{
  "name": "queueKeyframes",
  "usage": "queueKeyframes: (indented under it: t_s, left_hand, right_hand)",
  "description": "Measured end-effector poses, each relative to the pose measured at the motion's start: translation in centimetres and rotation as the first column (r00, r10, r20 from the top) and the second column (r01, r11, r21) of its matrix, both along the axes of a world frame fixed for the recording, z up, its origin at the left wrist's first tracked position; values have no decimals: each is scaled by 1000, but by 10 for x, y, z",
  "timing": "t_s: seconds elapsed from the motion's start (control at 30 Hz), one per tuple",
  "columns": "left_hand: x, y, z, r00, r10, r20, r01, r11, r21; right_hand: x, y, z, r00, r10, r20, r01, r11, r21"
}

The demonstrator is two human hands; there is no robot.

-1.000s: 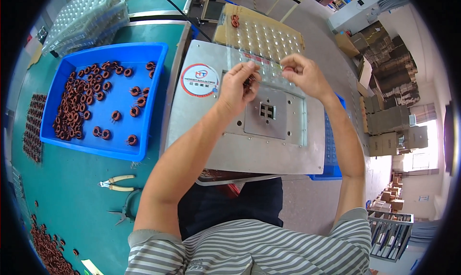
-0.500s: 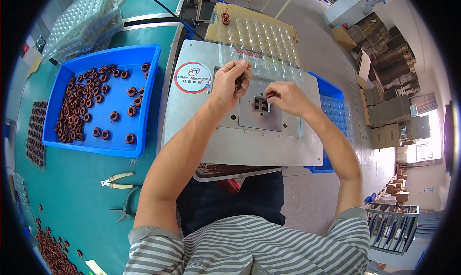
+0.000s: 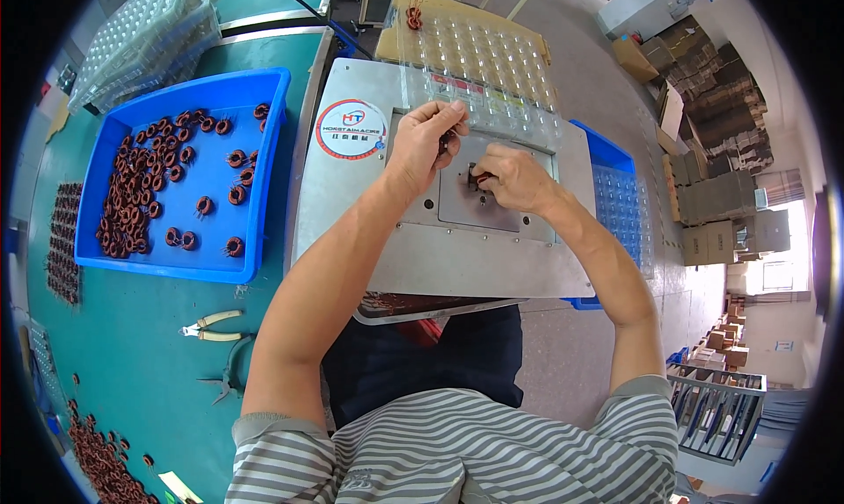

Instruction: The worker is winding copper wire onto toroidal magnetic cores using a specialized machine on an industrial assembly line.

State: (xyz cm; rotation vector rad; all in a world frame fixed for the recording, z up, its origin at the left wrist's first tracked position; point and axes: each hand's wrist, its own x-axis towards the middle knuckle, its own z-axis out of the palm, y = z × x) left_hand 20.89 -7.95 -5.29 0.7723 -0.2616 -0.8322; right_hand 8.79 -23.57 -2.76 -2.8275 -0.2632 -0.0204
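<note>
My left hand [image 3: 422,145] is closed around a copper-wound ring coil [image 3: 445,141], mostly hidden by the fingers, above the metal machine's top. Just to its right, my right hand [image 3: 517,178] pinches another reddish-brown ring coil [image 3: 481,179] over the small square opening in the machine's dark-smudged centre plate [image 3: 475,215]. The fingers and coil cover most of that opening. A single ring coil with long wire leads [image 3: 414,17] sits in the clear blister tray [image 3: 492,51] behind the machine.
On the green table to the left, a blue bin [image 3: 211,262] holds many ring coils. Cutters with pale handles [image 3: 215,326] and dark pliers [image 3: 230,372] lie nearer me. Clear trays [image 3: 145,47] are stacked at far left. Another blue bin [image 3: 607,148] stands right of the machine.
My right hand has moved slightly left, bringing its coil over the square opening, which showed more before. The left hand stays closed, shifted a little right. The whole view has tilted slightly.
</note>
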Motion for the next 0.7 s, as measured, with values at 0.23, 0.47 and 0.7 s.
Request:
queueKeyframes:
  t_s: [0.23,0.47,0.7]
  left_hand:
    - [1,-2,-18,839,37,544,-208,944,256]
    - [-16,-7,-22,211,-86,974,-346,925,157]
    - [-13,-3,-16,128,-432,893,-270,851,450]
  right_hand:
    - [22,-4,20,993,-70,-92,82,988,131]
    - [139,-44,47,886,-446,-122,422,673,607]
    - [277,-50,19,787,-593,-171,555,559,616]
